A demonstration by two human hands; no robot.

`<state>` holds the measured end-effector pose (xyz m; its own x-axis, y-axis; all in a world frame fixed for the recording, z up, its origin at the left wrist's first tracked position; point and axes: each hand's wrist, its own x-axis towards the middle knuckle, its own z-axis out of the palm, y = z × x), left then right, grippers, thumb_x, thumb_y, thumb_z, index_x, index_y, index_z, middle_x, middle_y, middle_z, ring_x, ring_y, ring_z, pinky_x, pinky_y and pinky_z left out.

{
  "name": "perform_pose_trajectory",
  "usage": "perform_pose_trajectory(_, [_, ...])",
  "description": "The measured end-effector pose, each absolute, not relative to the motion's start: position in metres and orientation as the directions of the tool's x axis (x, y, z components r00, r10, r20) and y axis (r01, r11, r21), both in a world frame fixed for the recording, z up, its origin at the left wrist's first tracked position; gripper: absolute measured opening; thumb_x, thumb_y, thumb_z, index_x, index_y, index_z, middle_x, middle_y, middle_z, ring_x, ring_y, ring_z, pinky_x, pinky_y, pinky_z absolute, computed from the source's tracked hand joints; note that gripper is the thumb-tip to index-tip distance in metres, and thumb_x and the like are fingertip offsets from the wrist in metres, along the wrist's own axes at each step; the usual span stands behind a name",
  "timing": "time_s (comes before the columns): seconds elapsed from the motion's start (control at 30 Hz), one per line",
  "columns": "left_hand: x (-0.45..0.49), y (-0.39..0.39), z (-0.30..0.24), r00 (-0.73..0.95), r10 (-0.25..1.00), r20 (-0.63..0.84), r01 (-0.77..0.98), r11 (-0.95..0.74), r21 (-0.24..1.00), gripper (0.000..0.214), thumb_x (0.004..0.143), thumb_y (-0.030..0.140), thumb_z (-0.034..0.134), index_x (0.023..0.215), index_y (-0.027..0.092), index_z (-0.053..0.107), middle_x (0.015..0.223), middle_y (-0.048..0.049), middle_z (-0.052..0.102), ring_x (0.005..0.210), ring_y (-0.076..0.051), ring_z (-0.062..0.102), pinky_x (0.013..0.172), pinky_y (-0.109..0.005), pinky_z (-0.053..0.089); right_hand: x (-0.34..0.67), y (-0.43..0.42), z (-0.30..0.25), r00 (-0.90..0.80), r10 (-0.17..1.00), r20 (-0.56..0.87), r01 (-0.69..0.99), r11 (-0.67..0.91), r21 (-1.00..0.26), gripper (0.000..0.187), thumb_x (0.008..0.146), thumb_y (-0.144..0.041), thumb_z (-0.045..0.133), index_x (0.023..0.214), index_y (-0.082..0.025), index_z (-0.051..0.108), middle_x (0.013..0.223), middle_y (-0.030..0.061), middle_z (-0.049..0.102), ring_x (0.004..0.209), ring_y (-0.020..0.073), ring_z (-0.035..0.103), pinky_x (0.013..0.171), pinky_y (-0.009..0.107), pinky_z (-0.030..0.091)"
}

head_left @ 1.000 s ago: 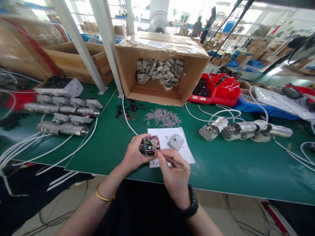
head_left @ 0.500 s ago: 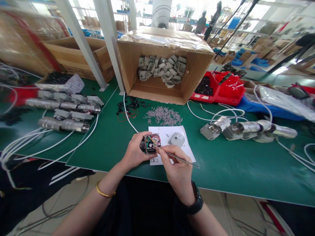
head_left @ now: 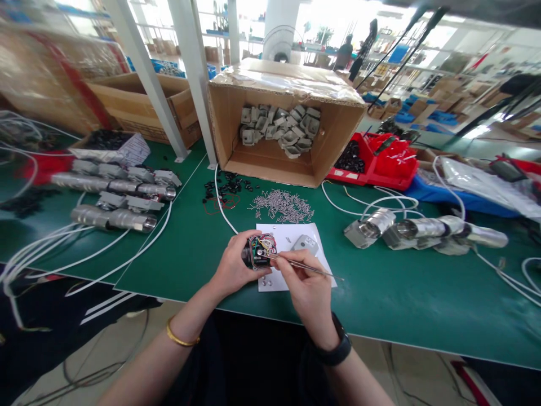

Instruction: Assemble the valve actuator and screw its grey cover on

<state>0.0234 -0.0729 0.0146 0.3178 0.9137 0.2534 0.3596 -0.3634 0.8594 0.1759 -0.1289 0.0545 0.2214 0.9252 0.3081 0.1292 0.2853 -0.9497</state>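
My left hand [head_left: 231, 264] is closed around a small open housing [head_left: 261, 248] with coloured wires and a green board inside. A white cable [head_left: 222, 206] runs up the table behind it. My right hand [head_left: 307, 282] pinches thin metal tweezers [head_left: 310, 267], whose tips reach into the housing's lower right part; what the tips touch is too small to tell. Under both hands lies a white sheet of paper [head_left: 323, 265]. On it rest a grey cover [head_left: 305, 244], partly behind my right hand, and a few small shiny parts [head_left: 266, 281].
Beyond the paper are a pile of screws [head_left: 284, 206] and scattered black parts [head_left: 228, 186]. A cardboard box [head_left: 228, 152] on its side holds grey covers. Metal assemblies with cables lie left [head_left: 114, 217] and right [head_left: 431, 228]. Red bins [head_left: 380, 169] stand at the back right.
The view has tilted slightly, so the bench appears a little lower. The tweezer tips have shifted slightly left inside the housing. Both hands keep their grips.
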Motion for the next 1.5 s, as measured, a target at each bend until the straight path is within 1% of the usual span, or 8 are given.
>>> perform_pose_trajectory(0.4, [0.019,-0.08,0.0,0.369,0.716,0.593,0.369,-0.698,0.613,0.041,0.08,0.022,0.067,0.114,0.029,0.044,0.138,-0.01,0.032,0.122,-0.026,0.045,0.098,-0.046,0.045,0.186,-0.128,0.059,0.314,0.937,0.151,-0.152,0.207,-0.966,0.014,0.082,-0.027,0.069,0.09,-0.018,0.062,0.077,0.0055,0.069,0.066,0.0205,0.067,0.062,0.032,0.056])
perform_pose_trajectory(0.67, [0.019,-0.08,0.004,0.311,0.748,0.586,0.364,-0.663,0.654,0.055,0.079,0.026,0.068,0.127,0.029,0.039,0.133,-0.0099,0.039,0.123,-0.026,0.044,0.102,-0.045,0.042,0.278,-0.111,0.072,0.328,0.813,0.48,0.656,0.169,-0.735,0.034,0.094,-0.042,0.04,0.072,-0.019,0.051,0.074,0.0041,0.054,0.07,0.0201,0.054,0.067,0.034,0.044])
perform_pose_trajectory(0.83, [0.021,-0.082,0.004,0.222,0.88,0.421,0.359,-0.475,0.804,0.079,0.07,0.034,0.077,0.134,0.025,0.031,0.124,-0.0099,0.048,0.116,-0.027,0.049,0.099,-0.046,0.043,0.281,-0.1,0.054,-0.021,0.99,0.139,0.963,0.057,-0.262,0.054,0.074,-0.052,0.064,0.11,-0.014,0.05,0.109,0.0135,0.049,0.076,0.0262,0.058,0.058,0.035,0.046])
perform_pose_trajectory(0.97, [0.021,-0.082,0.0,0.225,0.867,0.445,0.32,-0.497,0.807,0.084,0.071,0.036,0.076,0.137,0.026,0.025,0.125,-0.0102,0.047,0.116,-0.027,0.049,0.1,-0.047,0.042,0.268,-0.098,0.043,-0.062,0.998,-0.016,0.986,0.058,-0.155,0.054,0.073,-0.048,0.066,0.111,-0.013,0.051,0.112,0.0148,0.049,0.075,0.0281,0.061,0.057,0.037,0.048])
perform_pose_trajectory(1.1, [0.021,-0.08,-0.001,0.223,0.862,0.454,0.305,-0.504,0.808,0.084,0.07,0.035,0.077,0.136,0.026,0.026,0.125,-0.0105,0.047,0.117,-0.028,0.048,0.102,-0.05,0.039,0.269,-0.098,0.053,-0.079,0.992,0.094,0.901,0.112,-0.418,0.055,0.074,-0.041,0.068,0.119,-0.018,0.048,0.118,0.0137,0.049,0.089,0.0302,0.059,0.073,0.043,0.05])
perform_pose_trajectory(1.23, [0.021,-0.079,0.0,0.225,0.854,0.468,0.28,-0.517,0.809,0.084,0.07,0.032,0.077,0.136,0.026,0.026,0.126,-0.0103,0.047,0.118,-0.028,0.047,0.103,-0.05,0.038,0.255,-0.098,0.066,-0.227,0.969,0.093,0.328,0.166,-0.93,0.066,0.075,-0.036,0.072,0.13,-0.023,0.037,0.133,0.0104,0.042,0.12,0.0284,0.043,0.095,0.041,0.043])
perform_pose_trajectory(1.33, [0.021,-0.079,0.001,0.211,0.861,0.462,0.29,-0.507,0.812,0.083,0.068,0.032,0.078,0.135,0.026,0.028,0.127,-0.0111,0.046,0.119,-0.029,0.046,0.103,-0.05,0.038,0.234,-0.09,0.067,-0.373,0.926,0.051,-0.02,0.047,-0.999,0.072,0.074,-0.032,0.074,0.133,-0.024,0.033,0.136,0.0105,0.039,0.122,0.0261,0.041,0.097,0.041,0.041])
perform_pose_trajectory(1.5, [0.021,-0.079,-0.003,0.187,0.881,0.434,0.291,-0.472,0.832,0.093,0.065,0.033,0.08,0.138,0.026,0.022,0.126,-0.0116,0.048,0.115,-0.028,0.051,0.099,-0.048,0.042,0.212,-0.07,0.077,-0.498,0.864,0.07,0.063,0.117,-0.991,0.068,0.071,-0.032,0.076,0.129,-0.02,0.042,0.122,0.0085,0.051,0.11,0.0247,0.05,0.095,0.04,0.042])
